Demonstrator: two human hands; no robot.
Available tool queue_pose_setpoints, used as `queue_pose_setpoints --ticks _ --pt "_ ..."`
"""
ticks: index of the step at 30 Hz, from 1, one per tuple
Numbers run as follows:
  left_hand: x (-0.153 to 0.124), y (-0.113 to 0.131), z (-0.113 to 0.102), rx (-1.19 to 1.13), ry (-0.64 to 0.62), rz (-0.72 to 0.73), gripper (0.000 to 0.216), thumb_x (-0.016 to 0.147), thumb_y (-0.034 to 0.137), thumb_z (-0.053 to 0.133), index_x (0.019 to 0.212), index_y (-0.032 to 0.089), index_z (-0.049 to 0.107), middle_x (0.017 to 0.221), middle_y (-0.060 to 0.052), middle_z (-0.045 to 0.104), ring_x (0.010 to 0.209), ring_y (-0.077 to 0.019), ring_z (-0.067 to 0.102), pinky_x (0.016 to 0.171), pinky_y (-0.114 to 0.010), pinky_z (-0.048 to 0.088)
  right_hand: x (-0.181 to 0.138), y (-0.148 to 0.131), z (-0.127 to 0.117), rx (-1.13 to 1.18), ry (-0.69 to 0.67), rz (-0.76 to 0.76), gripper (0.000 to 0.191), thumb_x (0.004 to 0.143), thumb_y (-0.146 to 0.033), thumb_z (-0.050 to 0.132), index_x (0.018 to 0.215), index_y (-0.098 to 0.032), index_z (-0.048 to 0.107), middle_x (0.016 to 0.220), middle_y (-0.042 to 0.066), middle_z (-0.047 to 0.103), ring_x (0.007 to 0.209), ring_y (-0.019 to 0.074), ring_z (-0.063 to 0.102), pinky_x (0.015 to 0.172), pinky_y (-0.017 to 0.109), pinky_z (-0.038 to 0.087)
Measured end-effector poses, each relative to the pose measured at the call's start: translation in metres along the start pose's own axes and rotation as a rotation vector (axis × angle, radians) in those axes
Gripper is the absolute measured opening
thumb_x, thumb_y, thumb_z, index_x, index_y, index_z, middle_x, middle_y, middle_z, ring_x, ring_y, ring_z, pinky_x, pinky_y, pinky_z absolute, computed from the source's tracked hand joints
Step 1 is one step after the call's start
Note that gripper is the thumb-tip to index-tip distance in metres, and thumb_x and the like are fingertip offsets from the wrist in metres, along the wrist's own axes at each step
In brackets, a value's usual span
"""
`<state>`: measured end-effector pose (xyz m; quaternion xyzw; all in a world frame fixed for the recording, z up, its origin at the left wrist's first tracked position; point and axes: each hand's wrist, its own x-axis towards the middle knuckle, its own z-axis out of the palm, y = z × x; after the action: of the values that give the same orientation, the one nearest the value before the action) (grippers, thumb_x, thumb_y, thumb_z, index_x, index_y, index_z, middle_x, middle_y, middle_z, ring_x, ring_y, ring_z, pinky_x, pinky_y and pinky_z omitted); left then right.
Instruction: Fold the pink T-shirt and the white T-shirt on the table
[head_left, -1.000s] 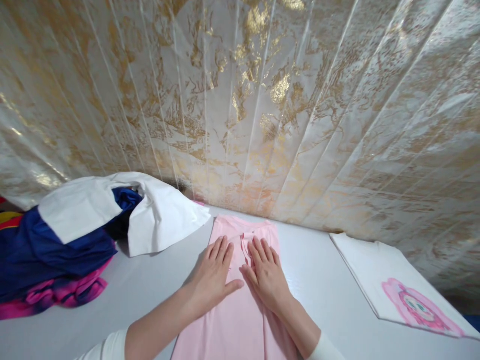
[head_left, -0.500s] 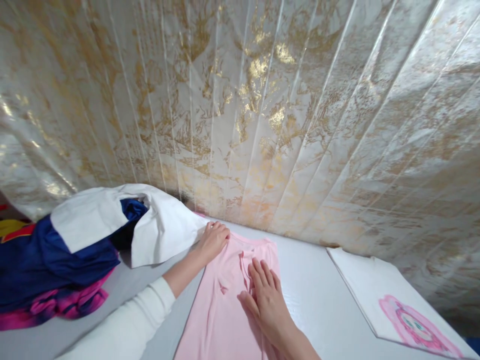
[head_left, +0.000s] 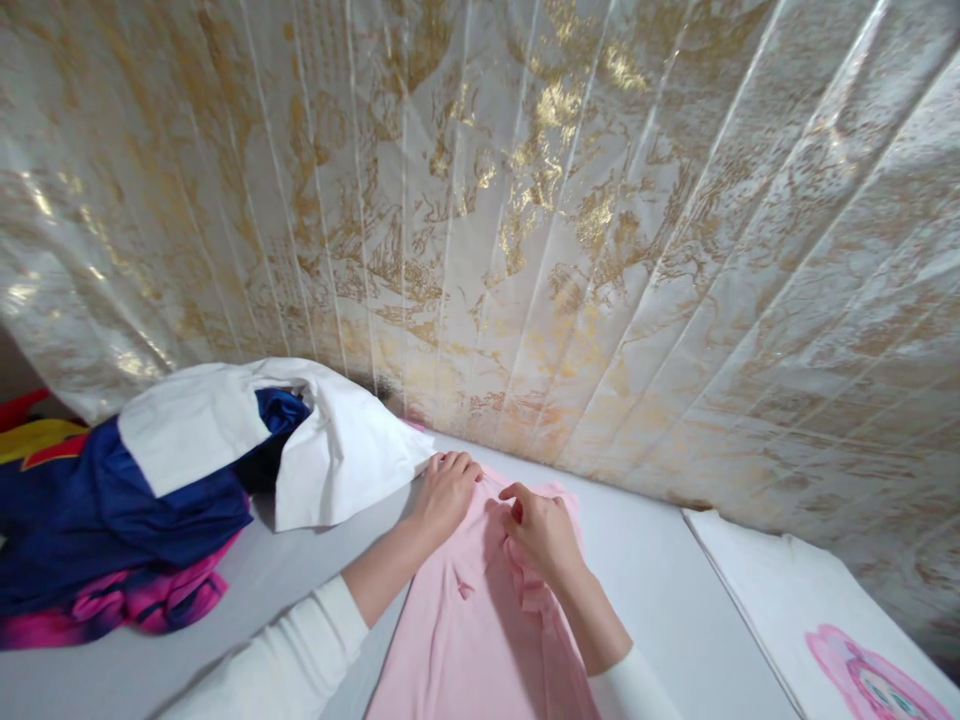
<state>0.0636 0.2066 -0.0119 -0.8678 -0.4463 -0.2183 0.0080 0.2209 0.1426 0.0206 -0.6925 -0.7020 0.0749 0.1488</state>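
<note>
A pink garment (head_left: 472, 640) lies lengthwise on the white surface, with creases near its upper part and ruffled folds along its right side. It could be a top or a dress; its lower end runs out of view. At its upper left corner, my left hand (head_left: 448, 492) has its fingers curled over the edge of the fabric. My right hand (head_left: 541, 530) is closed in a pinch at the upper right part of the garment, close to the neckline. The cloth between those fingertips is mostly hidden by the hand.
To the left is a heap of clothes: a white garment (head_left: 341, 460) over a dark blue one (head_left: 165, 535), with a pink and navy piece (head_left: 172, 600) below. A folded white garment with a pink printed figure (head_left: 870, 670) lies right. A gold-patterned sheeted wall (head_left: 480, 220) stands behind.
My right hand has moved up from lying spread on the pink fabric to pinching near the neckline. My left hand remains at the upper left corner. The view has shifted slightly.
</note>
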Motion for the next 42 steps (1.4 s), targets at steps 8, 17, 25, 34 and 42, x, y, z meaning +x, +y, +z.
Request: queue_pose_setpoints --ticks 8,17,25,34,42 --pt "0.0 0.0 0.003 -0.012 0.013 -0.021 0.019 0.091 0.007 0.048 0.098 0.02 0.06 0.1 -0.005 0.059 0.1 -0.0232 0.05 0.09 -0.04 0.032 0.002 0.001 -0.003 0.051 -0.034 -0.019 0.024 0.086 -0.019 0.052 0.106 -0.021 0.063 0.084 0.002 0.073 0.083 0.0173 0.066 0.073 0.025 0.037" --pt "0.001 -0.004 0.005 -0.046 0.027 -0.009 0.018 0.091 0.008 0.049 0.098 0.02 0.059 0.101 -0.004 0.059 0.101 -0.0225 0.05 0.093 -0.042 0.032 0.003 0.003 -0.002 0.026 -0.103 0.02 0.018 0.082 -0.016 0.052 0.096 -0.02 0.062 0.075 0.002 0.073 0.069 0.016 0.066 0.065 0.025 0.033" --pt "-0.013 0.018 -0.016 -0.153 -0.022 0.096 0.014 0.093 0.01 0.048 0.096 0.02 0.059 0.1 -0.003 0.06 0.097 -0.0194 0.053 0.087 -0.033 0.04 -0.005 0.028 -0.031 0.146 -0.12 -0.168 0.046 0.067 0.006 0.039 0.095 -0.021 0.064 0.102 0.002 0.067 0.084 0.0115 0.061 0.072 0.02 0.04" --pt "-0.057 0.047 -0.043 -0.171 -0.192 0.074 0.026 0.086 0.027 0.066 0.109 0.02 0.057 0.111 -0.005 0.058 0.104 -0.0247 0.053 0.089 -0.038 0.042 -0.014 0.036 -0.033 0.058 -0.243 -0.193 0.042 0.066 0.005 0.051 0.098 -0.02 0.064 0.106 0.004 0.059 0.089 0.0142 0.061 0.07 0.022 0.042" --pt "-0.063 0.059 -0.042 -0.017 -0.275 -0.032 0.013 0.083 0.013 0.056 0.095 0.016 0.058 0.103 -0.009 0.059 0.096 -0.0262 0.054 0.085 -0.04 0.044 -0.014 0.028 -0.021 -0.075 -0.241 -0.132 0.014 0.076 -0.02 0.066 0.09 -0.019 0.067 0.103 0.007 0.061 0.078 0.0152 0.061 0.065 0.025 0.041"
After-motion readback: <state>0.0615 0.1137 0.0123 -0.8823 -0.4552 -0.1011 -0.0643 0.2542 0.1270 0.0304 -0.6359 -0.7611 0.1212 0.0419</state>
